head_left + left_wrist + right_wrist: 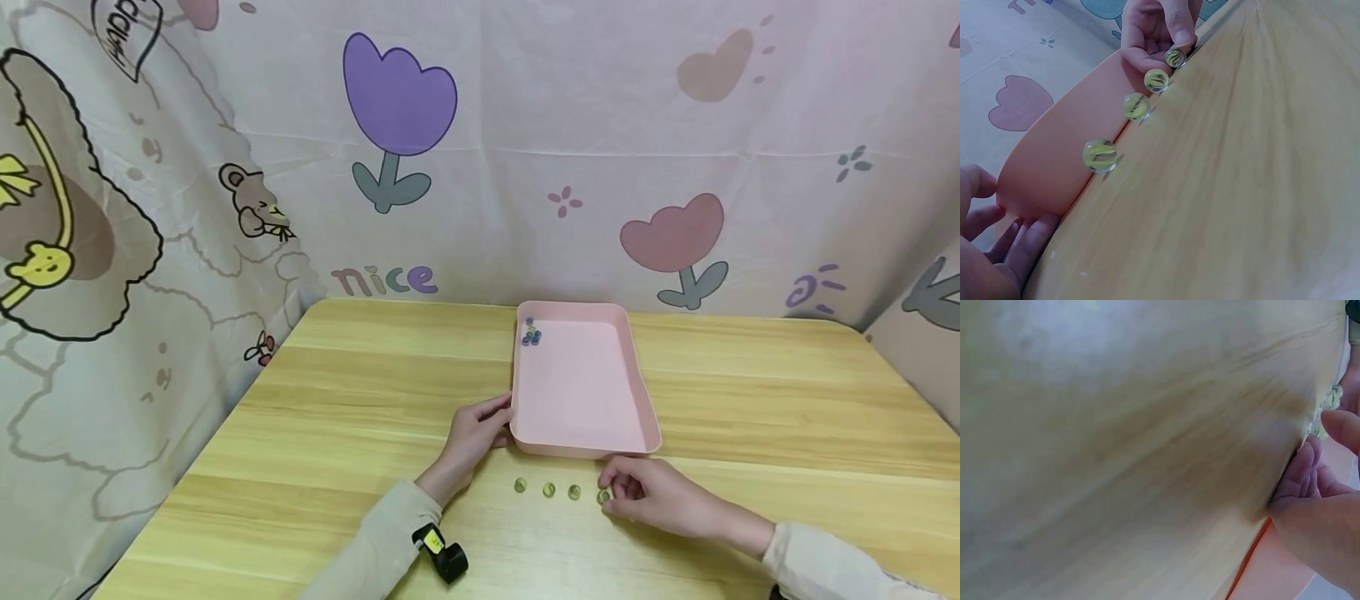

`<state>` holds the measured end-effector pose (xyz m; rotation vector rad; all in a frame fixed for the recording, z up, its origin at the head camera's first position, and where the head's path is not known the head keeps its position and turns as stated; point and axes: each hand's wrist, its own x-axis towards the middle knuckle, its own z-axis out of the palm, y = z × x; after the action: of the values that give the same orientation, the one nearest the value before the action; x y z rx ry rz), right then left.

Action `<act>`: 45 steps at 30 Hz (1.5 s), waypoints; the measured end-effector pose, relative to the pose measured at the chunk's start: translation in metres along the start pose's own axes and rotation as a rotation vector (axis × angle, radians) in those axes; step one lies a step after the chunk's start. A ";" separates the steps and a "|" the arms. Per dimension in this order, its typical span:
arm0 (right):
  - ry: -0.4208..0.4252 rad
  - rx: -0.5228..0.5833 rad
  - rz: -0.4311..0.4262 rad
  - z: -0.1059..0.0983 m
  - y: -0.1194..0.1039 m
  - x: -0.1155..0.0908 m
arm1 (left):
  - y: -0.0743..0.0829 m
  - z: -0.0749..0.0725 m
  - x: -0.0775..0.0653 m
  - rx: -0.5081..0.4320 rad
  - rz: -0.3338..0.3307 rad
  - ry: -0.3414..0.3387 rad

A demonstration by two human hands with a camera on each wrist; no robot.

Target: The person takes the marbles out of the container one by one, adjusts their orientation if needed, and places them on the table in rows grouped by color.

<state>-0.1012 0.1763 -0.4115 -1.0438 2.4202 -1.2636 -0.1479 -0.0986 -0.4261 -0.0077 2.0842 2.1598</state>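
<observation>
Four fingers' breadth apart, glass marbles with yellow-green swirls lie in a row in front of a pink tray (pixel 581 392); one is the left marble (pixel 1100 155). At the row's right end my right hand (pixel 663 497) pinches the last marble (pixel 1175 58) between thumb and fingertips, low at the tabletop. My left hand (pixel 471 433) touches the tray's near left corner from outside, its fingers (pixel 1036 240) lying fairly straight against the wall. Inside the tray, several small dark-blue marbles (pixel 531 337) and a yellowish one cluster towards the far left corner.
The wooden table (pixel 360 400) extends to both sides of the tray. Behind it hangs a printed cloth (pixel 525 100) with flowers and hearts, and the same kind of cloth drapes along the left side. A black wrist camera (pixel 442 554) sits on the left sleeve.
</observation>
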 end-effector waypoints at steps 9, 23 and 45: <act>-0.066 0.061 0.049 -0.010 0.000 0.001 | -0.002 -0.003 0.002 0.016 -0.013 0.034; -0.088 0.090 0.075 -0.028 -0.006 -0.016 | 0.000 -0.001 0.000 0.001 -0.009 0.008; 0.008 -0.159 0.184 -0.091 -0.047 0.044 | -0.002 -0.001 0.004 0.028 -0.028 0.021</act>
<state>-0.1541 0.1858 -0.3141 -0.8304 2.5894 -1.0326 -0.1516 -0.0992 -0.4282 -0.0562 2.1123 2.1239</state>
